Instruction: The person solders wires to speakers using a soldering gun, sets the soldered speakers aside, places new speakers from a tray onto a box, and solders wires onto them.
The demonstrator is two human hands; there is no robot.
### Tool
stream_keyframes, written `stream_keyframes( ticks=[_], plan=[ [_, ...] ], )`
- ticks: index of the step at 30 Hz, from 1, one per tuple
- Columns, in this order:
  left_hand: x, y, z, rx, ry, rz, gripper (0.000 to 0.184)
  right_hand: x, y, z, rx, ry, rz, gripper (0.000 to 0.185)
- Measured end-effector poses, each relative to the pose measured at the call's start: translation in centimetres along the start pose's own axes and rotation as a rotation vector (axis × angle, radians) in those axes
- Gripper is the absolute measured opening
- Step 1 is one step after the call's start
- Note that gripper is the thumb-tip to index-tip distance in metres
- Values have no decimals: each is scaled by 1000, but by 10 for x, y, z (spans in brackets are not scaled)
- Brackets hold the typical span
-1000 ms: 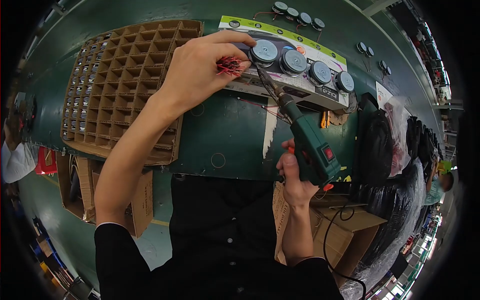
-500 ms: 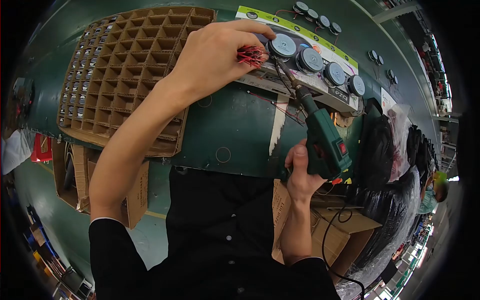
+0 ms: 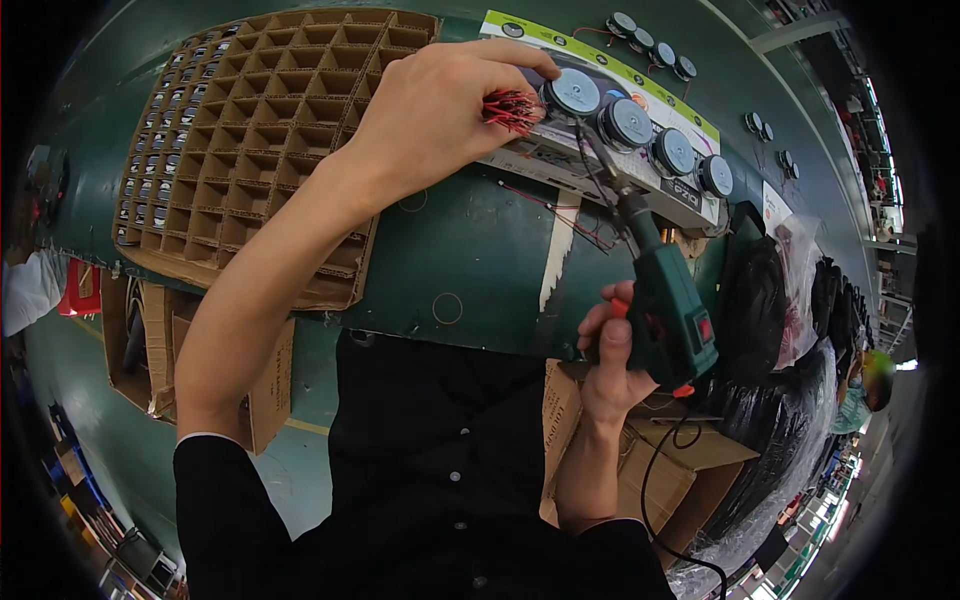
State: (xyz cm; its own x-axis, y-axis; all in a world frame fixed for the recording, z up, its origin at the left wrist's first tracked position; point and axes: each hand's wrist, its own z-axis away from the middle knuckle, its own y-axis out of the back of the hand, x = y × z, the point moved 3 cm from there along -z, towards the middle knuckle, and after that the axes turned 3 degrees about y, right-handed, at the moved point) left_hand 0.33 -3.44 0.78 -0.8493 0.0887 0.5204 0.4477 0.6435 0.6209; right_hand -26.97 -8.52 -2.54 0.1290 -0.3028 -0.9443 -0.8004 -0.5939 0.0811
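Observation:
My left hand (image 3: 440, 115) is closed on a bundle of red and black wires (image 3: 512, 110), its index finger reaching the edge of a small round speaker (image 3: 574, 92). This speaker leads a row with three more, a second speaker (image 3: 627, 124), a third speaker (image 3: 673, 152) and a fourth speaker (image 3: 715, 176), on a printed box (image 3: 655, 197). My right hand (image 3: 612, 365) grips a green soldering gun (image 3: 668, 300), thumb upward on the handle side. Its thin tip points up-left, just below the first two speakers; whether it touches anything is unclear.
A cardboard divider tray (image 3: 250, 150) stands left on the green table (image 3: 420, 270), speakers filling its left cells. More speakers (image 3: 640, 40) sit behind the box. Loose wires (image 3: 560, 212) lie in front of it. A black cord (image 3: 650, 480) hangs at right beside open cartons (image 3: 690, 460).
The soldering gun has moved slightly right and down, its tip drawing away from the first speaker's edge. My left hand stays at that speaker with the wires.

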Motion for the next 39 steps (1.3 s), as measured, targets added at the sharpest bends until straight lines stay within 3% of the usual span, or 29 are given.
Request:
stream_keyframes(
  ticks=[9, 11, 28, 31, 34, 36, 39],
  plan=[
    [1, 1, 0, 2, 0, -7, 8, 1, -1, 5, 113, -186, -157, 39],
    [3, 2, 0, -6, 9, -8, 8, 7, -2, 5, 155, -262, -331, 34],
    [1, 5, 1, -25, -23, -40, 9, 28, -10, 11, 238, -358, -484, 28],
    [11, 13, 6, 63, -74, -31, 13, 26, -9, 10, 259, -423, -534, 31],
    [24, 16, 13, 36, 44, 5, 15, 31, -5, 8, 257, -521, -637, 36],
    [28, 15, 14, 40, 281, 93, 14, 33, -3, 6, 250, -552, -677, 38],
    [19, 8, 14, 119, 173, 151, 15, 34, -1, 5, 237, -609, -798, 39]
  ],
)
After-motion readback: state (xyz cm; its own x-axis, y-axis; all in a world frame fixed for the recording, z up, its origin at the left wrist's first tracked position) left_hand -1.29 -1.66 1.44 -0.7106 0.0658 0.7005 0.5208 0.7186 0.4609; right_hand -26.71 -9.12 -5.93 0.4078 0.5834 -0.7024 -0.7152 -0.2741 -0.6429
